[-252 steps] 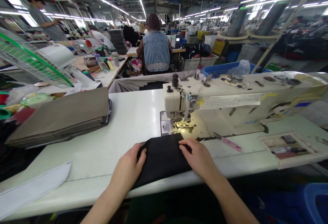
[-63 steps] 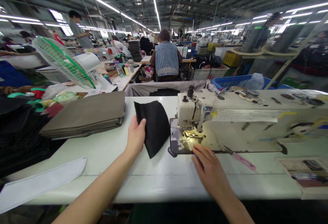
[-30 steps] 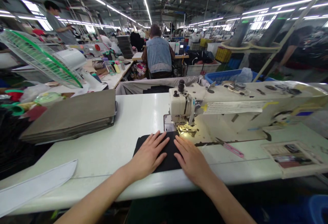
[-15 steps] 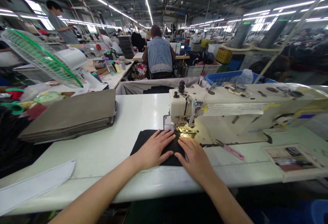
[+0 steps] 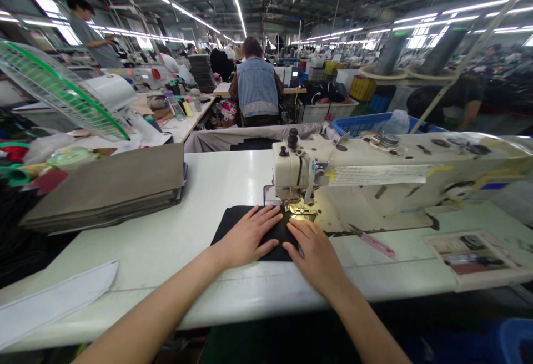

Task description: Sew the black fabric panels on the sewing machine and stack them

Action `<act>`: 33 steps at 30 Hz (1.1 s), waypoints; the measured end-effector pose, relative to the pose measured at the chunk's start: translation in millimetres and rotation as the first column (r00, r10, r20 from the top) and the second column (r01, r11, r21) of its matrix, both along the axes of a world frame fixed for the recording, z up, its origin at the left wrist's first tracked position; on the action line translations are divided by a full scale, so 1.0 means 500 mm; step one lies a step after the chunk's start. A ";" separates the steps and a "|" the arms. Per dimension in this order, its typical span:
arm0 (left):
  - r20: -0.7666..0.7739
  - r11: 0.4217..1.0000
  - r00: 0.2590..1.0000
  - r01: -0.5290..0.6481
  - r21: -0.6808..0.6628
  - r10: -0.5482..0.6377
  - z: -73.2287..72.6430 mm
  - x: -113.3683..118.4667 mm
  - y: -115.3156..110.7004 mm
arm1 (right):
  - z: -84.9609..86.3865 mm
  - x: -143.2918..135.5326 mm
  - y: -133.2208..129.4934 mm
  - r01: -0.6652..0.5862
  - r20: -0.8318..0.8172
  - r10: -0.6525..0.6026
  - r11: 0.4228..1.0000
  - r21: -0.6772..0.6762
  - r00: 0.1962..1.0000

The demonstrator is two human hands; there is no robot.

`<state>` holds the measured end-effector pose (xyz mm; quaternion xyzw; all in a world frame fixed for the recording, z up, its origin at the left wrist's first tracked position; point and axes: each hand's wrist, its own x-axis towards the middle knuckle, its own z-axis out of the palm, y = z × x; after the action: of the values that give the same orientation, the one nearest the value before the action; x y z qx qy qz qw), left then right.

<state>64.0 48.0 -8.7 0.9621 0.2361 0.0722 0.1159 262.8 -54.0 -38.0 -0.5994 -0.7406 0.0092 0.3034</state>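
A black fabric piece (image 5: pixel 231 222) lies flat on the white table, its far edge at the needle area of a sewing machine (image 5: pixel 293 167). My left hand (image 5: pixel 252 234) rests on the cloth with fingers stretched out flat. Over the right edge of the same piece lies my right hand (image 5: pixel 313 250), fingers extended, thumb toward the left one. Both hands press from above and neither is wrapped round anything. A brass-coloured guide (image 5: pixel 303 212) shines under the machine's lamp, just beyond my right fingertips. The exact spot under the presser foot is partly hidden.
Pink-handled snips (image 5: pixel 377 243) lie right of my hands, with a tray of small parts (image 5: pixel 474 258) farther right. Left are a stack of grey-brown panels (image 5: pixel 112 186), a white strip (image 5: pixel 62 297) and a fan (image 5: pixel 62 86). A person in a denim vest (image 5: pixel 257 89) sits ahead.
The black fabric has slid slightly forward toward the machine, with both hands flat on it. The whole view has shifted a little.
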 end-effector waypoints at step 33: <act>0.019 0.997 0.999 0.052 -0.056 -0.051 0.005 0.014 0.075 | 0.015 0.022 0.045 0.020 0.071 -0.018 0.999 -0.033 0.997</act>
<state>70.7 85.4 -6.1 0.9635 0.2121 0.0709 0.1470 273.7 -31.3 -30.7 -0.6115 -0.7449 -0.0024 0.2669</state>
